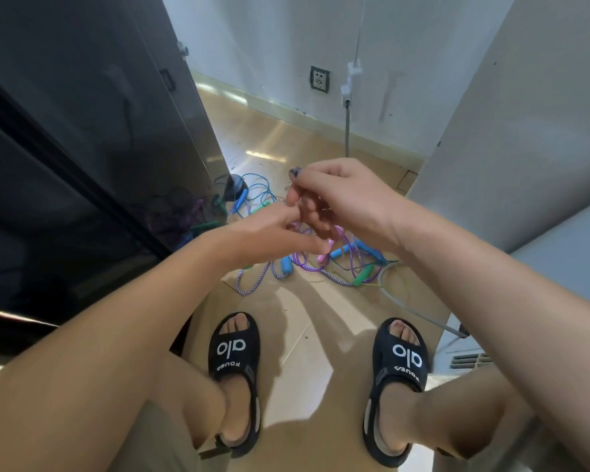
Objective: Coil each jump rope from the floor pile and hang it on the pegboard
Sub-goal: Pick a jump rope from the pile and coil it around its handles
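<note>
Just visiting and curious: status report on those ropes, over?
Right hand shut on purple rope, left hand pinching it. Rope pile on floor, tangled. No pegboard in view.

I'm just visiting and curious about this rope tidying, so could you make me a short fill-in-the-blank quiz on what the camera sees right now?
1. The tangled pile of coloured jump ropes lies on the ____.
2. The person wears black open-toed ____ with white lettering.
3. The right hand pinches a dark purple handle tip, and the left hand meets it ____ the pile.
4. A white wall socket sits on the far ____.

Missing words: floor; sandals; above; wall
</note>
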{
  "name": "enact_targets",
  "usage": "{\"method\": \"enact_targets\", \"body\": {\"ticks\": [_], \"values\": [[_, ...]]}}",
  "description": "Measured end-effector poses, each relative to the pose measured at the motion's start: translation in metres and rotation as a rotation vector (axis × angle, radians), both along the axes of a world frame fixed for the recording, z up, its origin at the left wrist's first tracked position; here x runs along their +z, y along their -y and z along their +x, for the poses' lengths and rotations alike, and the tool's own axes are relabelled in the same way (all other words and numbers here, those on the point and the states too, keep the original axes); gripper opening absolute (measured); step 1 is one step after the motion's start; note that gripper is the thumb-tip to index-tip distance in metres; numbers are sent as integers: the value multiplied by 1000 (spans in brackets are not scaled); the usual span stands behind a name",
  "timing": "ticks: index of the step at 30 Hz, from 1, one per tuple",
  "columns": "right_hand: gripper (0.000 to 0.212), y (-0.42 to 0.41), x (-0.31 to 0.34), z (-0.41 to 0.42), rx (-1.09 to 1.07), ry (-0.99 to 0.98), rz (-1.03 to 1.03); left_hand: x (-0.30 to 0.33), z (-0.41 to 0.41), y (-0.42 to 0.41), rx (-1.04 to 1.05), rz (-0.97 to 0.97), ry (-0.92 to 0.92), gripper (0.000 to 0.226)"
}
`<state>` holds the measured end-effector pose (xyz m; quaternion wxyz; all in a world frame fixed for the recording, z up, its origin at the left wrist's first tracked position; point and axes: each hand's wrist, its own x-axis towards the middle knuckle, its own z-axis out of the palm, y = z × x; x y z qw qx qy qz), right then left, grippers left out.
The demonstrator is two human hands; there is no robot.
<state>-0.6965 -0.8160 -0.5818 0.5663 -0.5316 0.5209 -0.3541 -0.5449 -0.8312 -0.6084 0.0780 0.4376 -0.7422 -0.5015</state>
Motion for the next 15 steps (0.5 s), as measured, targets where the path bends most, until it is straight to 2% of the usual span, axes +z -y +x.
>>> {"method": "enact_targets", "body": {"ticks": [5, 7, 9, 12, 15], "values": [[32, -3, 5, -1, 16, 101, 38, -3, -2, 1, 54, 119, -65, 21], [30, -1, 4, -2, 41, 87, 42, -1, -5, -1, 37, 124, -65, 17], [28, 3, 1, -7, 38, -61, -31, 4, -6, -3, 40, 65, -63, 18], [23, 11, -3, -18, -42, -346, -143, 8, -3, 2, 170, -36, -74, 22], [55, 15, -8, -27, 14, -429, 12, 10, -2, 5, 275, -35, -165, 28]]}}
